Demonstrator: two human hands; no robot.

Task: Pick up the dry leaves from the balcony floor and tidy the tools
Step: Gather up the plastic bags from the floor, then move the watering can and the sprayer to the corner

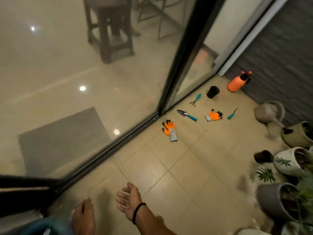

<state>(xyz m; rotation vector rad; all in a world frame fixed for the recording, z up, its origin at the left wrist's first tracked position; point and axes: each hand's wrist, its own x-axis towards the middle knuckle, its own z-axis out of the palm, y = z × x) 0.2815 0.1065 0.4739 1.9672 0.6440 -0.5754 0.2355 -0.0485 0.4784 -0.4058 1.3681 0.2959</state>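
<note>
Right hand (128, 200) at 6 o'clock, palm up, fingers spread, holding nothing, probably about to reach. Blurred shape at 7 o'clock may be the left hand or a foot, grip cannot tell. Tools lie scattered toward 1 o'clock, untidied: near glove (169, 130), trowel (186, 114), hand rake (195, 99), far glove (213, 115), weeder (232, 114). Dry leaves not discernible

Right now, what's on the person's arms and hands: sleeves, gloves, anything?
The right hand is bare, with no glove. A thin black band circles the wrist, and the visible forearm has no sleeve. The left one cannot be made out in the blur.
</note>
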